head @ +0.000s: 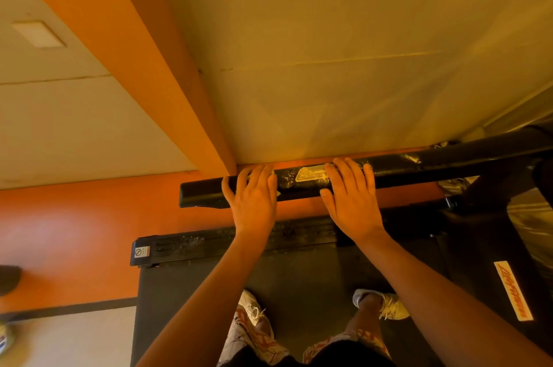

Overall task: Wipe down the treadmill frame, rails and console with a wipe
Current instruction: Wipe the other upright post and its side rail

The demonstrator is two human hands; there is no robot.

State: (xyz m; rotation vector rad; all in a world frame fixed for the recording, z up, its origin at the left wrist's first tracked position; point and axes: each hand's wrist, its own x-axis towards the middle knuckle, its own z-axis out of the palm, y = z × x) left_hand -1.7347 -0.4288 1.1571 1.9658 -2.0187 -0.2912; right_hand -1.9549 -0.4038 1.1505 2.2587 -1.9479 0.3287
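One unreadable rail sticker [311, 174], left hand [254, 202], right hand [351, 202]

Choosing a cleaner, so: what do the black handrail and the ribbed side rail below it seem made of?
Handrail: glossy black, probably painted metal or hard plastic; light sheen, with wet specks beading on top. Side rail: matte black, likely moulded plastic or rubber, judging by its lengthwise ribs.

Seen from above, left hand [254, 196] pressed flat on a pale wipe [278, 193] atop the black treadmill rail [203, 194], right hand [353, 202] spread beside a yellowish label [311, 174], white sneakers [253, 308] stood on the dark belt [299, 277].
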